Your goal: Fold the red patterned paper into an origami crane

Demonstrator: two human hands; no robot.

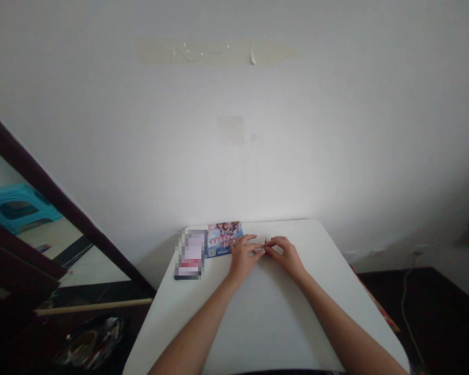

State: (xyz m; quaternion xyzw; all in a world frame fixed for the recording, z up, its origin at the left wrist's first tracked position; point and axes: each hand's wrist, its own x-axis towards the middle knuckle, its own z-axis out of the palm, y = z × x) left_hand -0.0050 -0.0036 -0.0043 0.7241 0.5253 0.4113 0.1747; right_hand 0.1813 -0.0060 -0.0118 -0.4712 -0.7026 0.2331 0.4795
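Over the far half of the white table, both hands meet at a small, thin, dark red piece (265, 245); it is too small for me to tell its kind. My right hand (284, 254) pinches it between thumb and fingertips. From the other side, my left hand (242, 259) closes its thumb and index finger at the piece, while another finger stays stretched out. Partly behind the left hand lies a colourful printed leaflet (221, 240) with pictures, lettering and a square code. Left of it is a phone (190, 255), its lit screen blurred into blocks.
The white table (254, 333) has rounded corners and stands against a pale wall (297, 146) with old tape marks. Leaning at the left is a dark-framed mirror (54, 177) that reflects a blue stool (21, 205). A cable (404, 297) hangs at the right.
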